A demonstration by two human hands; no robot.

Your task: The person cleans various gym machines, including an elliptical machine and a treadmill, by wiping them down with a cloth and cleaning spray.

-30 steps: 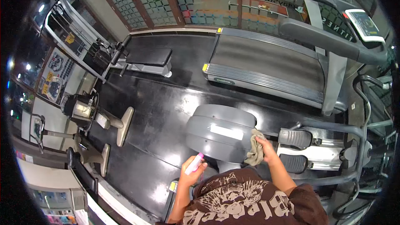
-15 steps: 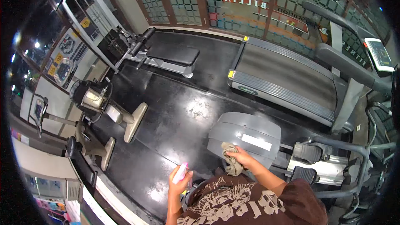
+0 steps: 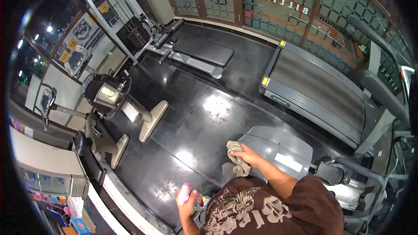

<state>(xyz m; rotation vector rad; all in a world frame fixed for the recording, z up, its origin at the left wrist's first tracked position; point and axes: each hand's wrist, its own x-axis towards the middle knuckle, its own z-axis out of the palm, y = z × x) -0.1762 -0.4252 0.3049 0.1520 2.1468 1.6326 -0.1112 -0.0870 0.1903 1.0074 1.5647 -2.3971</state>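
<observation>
My right hand (image 3: pixel 247 155) grips a crumpled grey-beige cloth (image 3: pixel 239 166), its fingers closed around the upper part while the rest hangs down. The cloth overlaps the left edge of the grey housing (image 3: pixel 289 141) of an elliptical machine, which carries a white label. Lower and to the left, my left hand (image 3: pixel 186 206) is wrapped around a small bottle (image 3: pixel 184 195) with a white body and a bright pink top. Its lower part is hidden by the fingers. Below that bottle lies the black floor (image 3: pixel 143 169).
A treadmill (image 3: pixel 320 89) stands at the right, beyond the elliptical. At the back is a padded bench (image 3: pixel 204 53) with a cable machine. Exercise bikes (image 3: pixel 109 95) line the left, near a low white ledge (image 3: pixel 113 204).
The view has turned left, so the room sits further right. My right hand has drawn the cloth leftward relative to the elliptical housing. Both hands keep their hold.
</observation>
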